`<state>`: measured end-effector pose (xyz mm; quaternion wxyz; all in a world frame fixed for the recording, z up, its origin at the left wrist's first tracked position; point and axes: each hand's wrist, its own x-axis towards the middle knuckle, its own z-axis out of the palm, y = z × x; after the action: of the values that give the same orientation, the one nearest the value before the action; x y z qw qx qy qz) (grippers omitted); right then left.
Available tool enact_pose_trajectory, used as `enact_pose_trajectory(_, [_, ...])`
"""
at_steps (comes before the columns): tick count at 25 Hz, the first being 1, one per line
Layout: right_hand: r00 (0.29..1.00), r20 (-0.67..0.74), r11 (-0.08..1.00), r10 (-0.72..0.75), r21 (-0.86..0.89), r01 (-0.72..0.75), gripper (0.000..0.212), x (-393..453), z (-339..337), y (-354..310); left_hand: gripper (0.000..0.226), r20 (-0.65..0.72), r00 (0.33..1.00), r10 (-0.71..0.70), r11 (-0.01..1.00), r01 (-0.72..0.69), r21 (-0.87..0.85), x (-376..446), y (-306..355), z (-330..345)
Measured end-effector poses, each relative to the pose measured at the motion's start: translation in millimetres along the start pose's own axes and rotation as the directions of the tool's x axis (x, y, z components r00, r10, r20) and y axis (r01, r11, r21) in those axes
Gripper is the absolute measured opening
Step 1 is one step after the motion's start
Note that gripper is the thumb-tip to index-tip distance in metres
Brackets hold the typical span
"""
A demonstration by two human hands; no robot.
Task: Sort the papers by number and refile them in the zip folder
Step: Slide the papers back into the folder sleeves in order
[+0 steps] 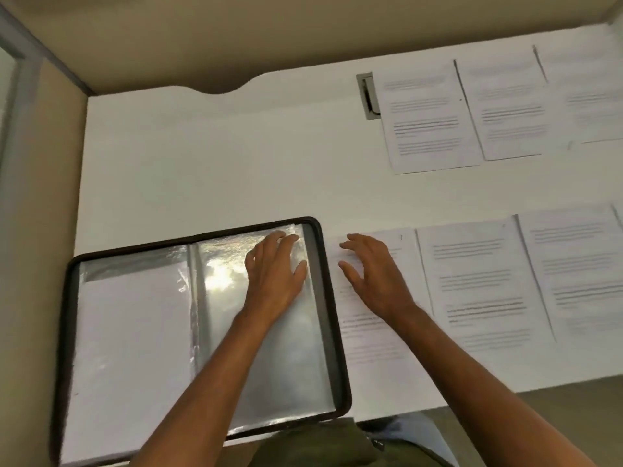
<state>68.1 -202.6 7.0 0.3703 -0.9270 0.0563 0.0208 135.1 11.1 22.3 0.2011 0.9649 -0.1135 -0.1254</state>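
- The zip folder (199, 318) lies unzipped and spread flat at the lower left of the frame, on the white tabletop (202, 163).
- Its left-hand sleeve (131, 332) seems to hold a white sheet already; the right-hand sleeve (290, 358) looks clear and unfilled, though glare hides part of it.
- The left hand (274, 271) rests flat on that right sleeve, fingers relaxed and spread, grasping nothing.
- The right hand (369, 267) lies fingers-down on the nearest paper (367, 335), just right of the folder's edge, fingers loosely spread and not curled round it.
- Two more papers (482, 284) sit in the same row toward the right, and three further sheets (428, 116) line the upper right.
- Their numbers are too blurred to read, so whether the order is right cannot be told.
- My judgement: refiling has barely begun, with about six sheets left to file.
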Motion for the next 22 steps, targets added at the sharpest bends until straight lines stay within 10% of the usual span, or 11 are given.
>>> enact_pose_trajectory(22, [0.958,-0.2,0.967,0.206,-0.109,-0.231,0.057,192,-154,182,0.069,0.068,0.997,-0.046,0.988,0.055,-0.143,238,234,74])
